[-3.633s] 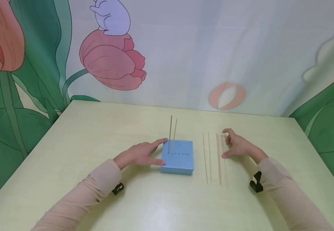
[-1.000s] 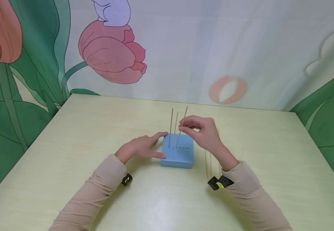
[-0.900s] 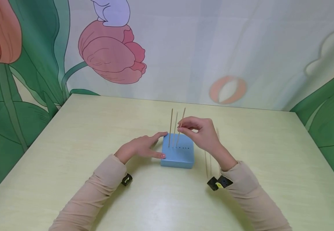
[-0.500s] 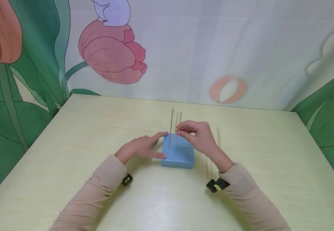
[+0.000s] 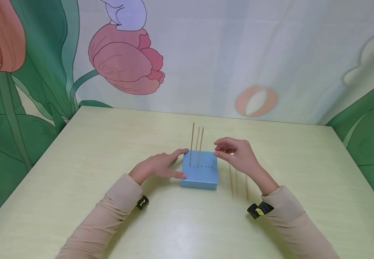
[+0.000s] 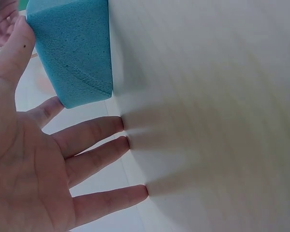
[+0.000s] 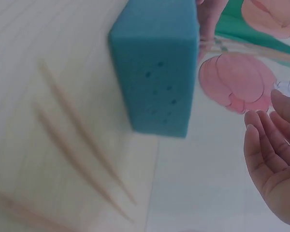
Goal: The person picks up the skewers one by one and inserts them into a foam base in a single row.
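A light-blue foam block (image 5: 200, 178) with a row of small holes in its top sits on the table. Three thin wooden sticks (image 5: 191, 144) stand in its left holes, the right one leaning slightly. My left hand (image 5: 158, 166) spreads straight fingers at the block's left side, thumb at the near corner and index at the far one. In the left wrist view, the other fingertips touch the tabletop. Right of the block hovers my right hand (image 5: 237, 153), fingers loosely bent and nothing between them. Below it, several loose sticks (image 5: 231, 183) lie on the table, partly hidden by hand and wrist.
The pale wooden table (image 5: 109, 144) reaches back to a printed curtain (image 5: 200, 64) with tulips and a white animal. Black wrist cameras (image 5: 142, 202) are strapped at both cuffs. The right wrist view shows loose sticks (image 7: 82, 166) beside the block.
My right hand took a stick from the table, lowered it upright into the block's third hole, let go and drew back to the right. The left hand stays at the block.
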Motion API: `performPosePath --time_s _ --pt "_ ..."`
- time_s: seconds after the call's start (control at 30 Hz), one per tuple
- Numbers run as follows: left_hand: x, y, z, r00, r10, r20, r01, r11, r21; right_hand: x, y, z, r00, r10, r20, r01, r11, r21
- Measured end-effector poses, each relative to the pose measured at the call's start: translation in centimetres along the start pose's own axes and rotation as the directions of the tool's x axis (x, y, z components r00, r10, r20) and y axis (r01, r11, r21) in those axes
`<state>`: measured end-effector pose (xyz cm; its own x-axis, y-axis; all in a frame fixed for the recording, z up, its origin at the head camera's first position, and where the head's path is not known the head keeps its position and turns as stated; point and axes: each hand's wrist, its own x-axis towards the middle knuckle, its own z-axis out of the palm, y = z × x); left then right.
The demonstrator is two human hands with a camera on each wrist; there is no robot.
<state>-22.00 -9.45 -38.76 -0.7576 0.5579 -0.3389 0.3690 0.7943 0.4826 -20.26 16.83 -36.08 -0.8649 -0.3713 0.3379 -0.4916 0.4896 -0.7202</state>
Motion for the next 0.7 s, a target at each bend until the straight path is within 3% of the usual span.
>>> performPosePath --time_s 0.27,0.7 --pt "-0.1 -0.2 0.0 1.000 0.023 -0.001 -0.023 1.000 -0.012 -1.3 2.6 -1.7 0.986 0.165 0.032 -0.164 0.986 -0.017" --pt "0.0 -0.3 0.1 1.000 0.019 -0.003 -0.019 1.000 0.000 -2.8 6.5 -3.8 0.961 0.269 0.059 -0.267 0.963 -0.038"
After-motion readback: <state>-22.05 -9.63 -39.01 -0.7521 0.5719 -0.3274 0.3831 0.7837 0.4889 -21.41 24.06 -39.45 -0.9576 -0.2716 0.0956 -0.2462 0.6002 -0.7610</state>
